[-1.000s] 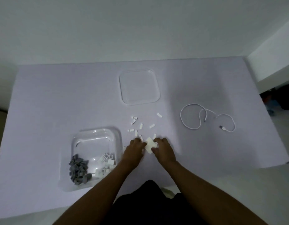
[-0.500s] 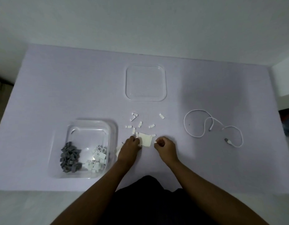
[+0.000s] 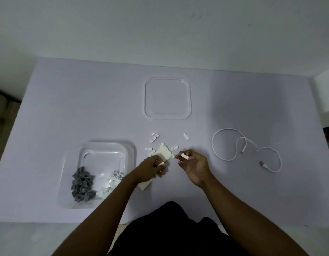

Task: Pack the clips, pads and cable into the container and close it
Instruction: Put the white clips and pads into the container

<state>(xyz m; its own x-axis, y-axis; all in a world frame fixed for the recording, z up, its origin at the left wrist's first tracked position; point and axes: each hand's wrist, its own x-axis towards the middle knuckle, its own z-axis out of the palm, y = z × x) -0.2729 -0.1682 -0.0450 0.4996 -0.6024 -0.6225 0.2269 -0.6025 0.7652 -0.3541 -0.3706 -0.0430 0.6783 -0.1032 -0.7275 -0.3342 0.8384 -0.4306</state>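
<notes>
Both hands are working at the middle of the pale worktop [image 3: 77, 108]. The left grip [image 3: 150, 169] has its fingers curled round a white pad sheet [image 3: 163, 153], whose far edge tilts up out of the fist. The right grip [image 3: 195, 163] is just beside it, palm turned up, with a small white pad [image 3: 185, 156] pinched between thumb and forefinger and the other fingers loosely bent. The two are near each other but apart. Just beyond the hands, loose white pads [image 3: 154, 137] lie scattered on the worktop, one of them a little off to the right, and they fill the ground between the hands and the lid [image 3: 167, 98]. The clear lid lies flat, well apart from the container [image 3: 104, 144]. That clear container sits open on the left, with grey clips [image 3: 82, 184] heaped in its near left corner and white clips [image 3: 112, 182] beside them. The left forearm crosses the container's near right corner and hides some of the white clips. A flat white piece [image 3: 145, 184] pokes out from under the left wrist, just beside the container's right wall. Out on the right lies the white cable [image 3: 243, 150] in loose loops on the worktop, well apart from the container. Dark clothing [image 3: 169, 228] fills the near edge, and a plain wall [image 3: 160, 34] stands behind.
</notes>
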